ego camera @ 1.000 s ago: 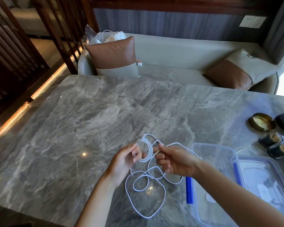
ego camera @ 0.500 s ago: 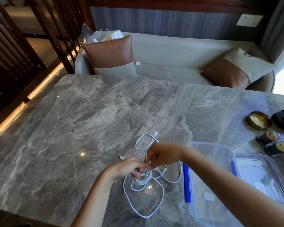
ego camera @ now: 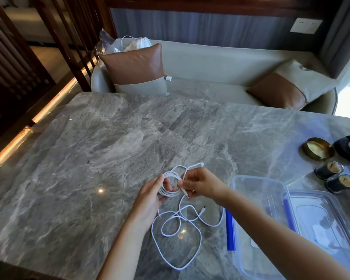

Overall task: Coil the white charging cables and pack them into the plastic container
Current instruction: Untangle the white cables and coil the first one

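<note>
A: Where's the cable (ego camera: 175, 223)?
B: Coiled partly in the left hand (ego camera: 153, 196), fingers curled round the loops; right hand (ego camera: 200, 183) pinches a strand. The rest trails loose toward the table's (ego camera: 89, 158) near edge.
A: Room?
B: Table wide open leftward; box (ego camera: 259, 190) just right.

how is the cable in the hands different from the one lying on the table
The held cable is wound into a tight small coil; the loose cable sprawls in wide, uneven loops. The held cable is gripped by the left hand, its end pinched by the right hand, above the marble table; the loose cable lies flat on it, untouched, one plug free. Both are thin and white, and neither is in the plastic container.
</note>
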